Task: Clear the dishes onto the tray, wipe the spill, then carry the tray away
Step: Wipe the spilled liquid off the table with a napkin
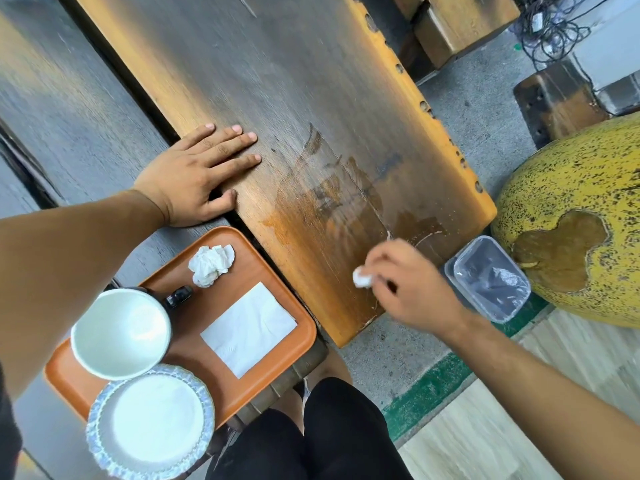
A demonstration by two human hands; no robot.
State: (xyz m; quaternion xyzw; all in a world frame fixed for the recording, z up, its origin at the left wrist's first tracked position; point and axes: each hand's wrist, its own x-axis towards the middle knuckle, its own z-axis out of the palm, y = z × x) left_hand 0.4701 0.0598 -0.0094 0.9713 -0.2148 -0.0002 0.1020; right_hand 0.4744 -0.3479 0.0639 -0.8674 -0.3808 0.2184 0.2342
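Note:
An orange tray (291, 327) lies at the near left of the wooden table (277, 81). On it stand a black mug with a white inside (121, 334) and a white plate with a scalloped rim (150, 422). A crumpled tissue (210, 265) and a flat white napkin (249, 327) also lie on the tray. A wet smear (332, 195) spreads across the plank. My left hand (197, 174) rests flat on the table beside the smear. My right hand (405, 278) pinches a small wad of tissue (362, 278) at the plank's near edge.
A clear plastic container (488, 278) stands at the table's right edge. A large yellow speckled stool (581, 202) sits to the right on the floor. A wooden block (557, 102) and tangled cables (550, 32) lie farther back. My legs are below the table.

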